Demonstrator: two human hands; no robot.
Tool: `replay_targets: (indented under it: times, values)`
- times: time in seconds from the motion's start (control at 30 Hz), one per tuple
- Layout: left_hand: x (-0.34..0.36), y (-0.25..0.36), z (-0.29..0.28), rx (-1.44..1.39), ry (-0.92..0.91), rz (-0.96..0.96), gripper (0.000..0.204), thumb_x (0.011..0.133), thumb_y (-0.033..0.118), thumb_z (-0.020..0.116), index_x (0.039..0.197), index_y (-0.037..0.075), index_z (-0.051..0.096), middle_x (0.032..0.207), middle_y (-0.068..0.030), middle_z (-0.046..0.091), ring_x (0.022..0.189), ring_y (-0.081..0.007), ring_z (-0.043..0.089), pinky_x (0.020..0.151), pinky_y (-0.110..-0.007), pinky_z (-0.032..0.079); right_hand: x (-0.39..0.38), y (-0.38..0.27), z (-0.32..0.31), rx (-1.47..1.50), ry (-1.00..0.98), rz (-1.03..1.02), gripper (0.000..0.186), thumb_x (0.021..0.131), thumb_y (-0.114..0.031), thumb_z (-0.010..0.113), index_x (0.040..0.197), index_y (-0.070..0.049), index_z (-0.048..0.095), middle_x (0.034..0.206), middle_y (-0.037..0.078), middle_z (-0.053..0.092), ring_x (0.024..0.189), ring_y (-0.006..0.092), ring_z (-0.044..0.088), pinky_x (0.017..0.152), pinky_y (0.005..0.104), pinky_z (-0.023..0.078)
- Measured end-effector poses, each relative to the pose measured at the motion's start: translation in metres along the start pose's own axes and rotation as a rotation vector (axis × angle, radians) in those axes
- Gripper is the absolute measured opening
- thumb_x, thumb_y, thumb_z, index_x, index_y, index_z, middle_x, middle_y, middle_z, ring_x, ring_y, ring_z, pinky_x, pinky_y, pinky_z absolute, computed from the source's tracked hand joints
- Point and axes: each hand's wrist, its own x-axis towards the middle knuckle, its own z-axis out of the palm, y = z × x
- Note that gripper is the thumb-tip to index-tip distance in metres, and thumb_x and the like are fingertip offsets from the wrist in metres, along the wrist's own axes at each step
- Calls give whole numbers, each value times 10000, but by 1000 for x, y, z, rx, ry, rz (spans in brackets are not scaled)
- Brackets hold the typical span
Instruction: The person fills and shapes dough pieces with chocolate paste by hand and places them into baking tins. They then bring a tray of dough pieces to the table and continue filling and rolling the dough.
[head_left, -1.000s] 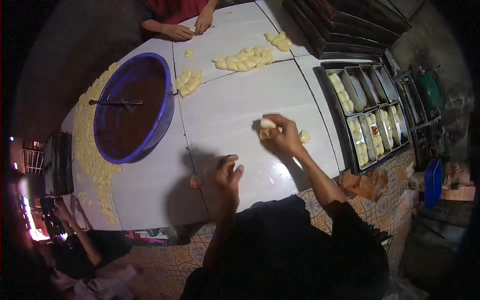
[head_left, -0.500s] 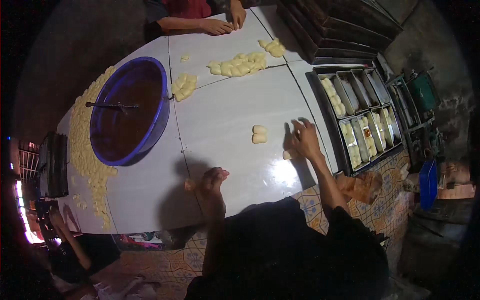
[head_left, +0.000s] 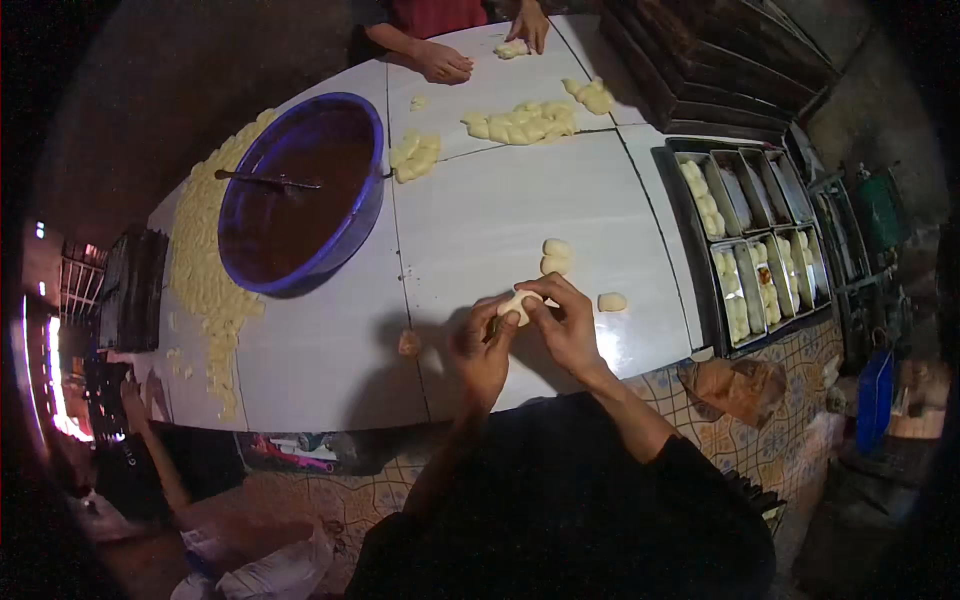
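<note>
Both of my hands meet over the near edge of the white table (head_left: 470,215). My left hand (head_left: 483,345) and my right hand (head_left: 566,325) pinch one pale piece of dough (head_left: 520,304) between their fingertips. Just beyond it two shaped dough pieces (head_left: 555,256) lie touching each other. A single dough piece (head_left: 611,301) rests to the right of my right hand. A small brownish lump (head_left: 408,343) lies on the table left of my left hand.
A big blue basin (head_left: 355,215) of brown filling with a spoon (head_left: 268,180) stands at the left. Dough pieces lie in piles (head_left: 522,120) farther off and along the left edge (head_left: 205,270). Metal trays of filled tins (head_left: 755,245) sit at right. Another person's hands (head_left: 445,65) work dough at the far end.
My right hand has come back from the table's right side and my left hand has risen from the edge. Both now close together on a dough piece.
</note>
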Motion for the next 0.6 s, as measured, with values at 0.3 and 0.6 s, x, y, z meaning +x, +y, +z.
replay_targets:
  times: [0.3,0.6]
  values:
    - [3,10,-31,-1453,-167,-486,603,906,508,502,1253,15,482,1174,-112,553,1077,-204,550,936,-357,456,40,25,43,71,-385,-314,538,855,-456,630,1240,-94,530,1343,130,438,1265,304,359,1062,456,292]
    - [247,21,-181,588,235,-30,667,968,576,366,735,1,614,618,-60,555,618,-160,501,627,-341,410,64,57,47,454,-374,48,1059,780,-559,691,1522,-174,41,1423,114,291,1152,201,414,878,339,422]
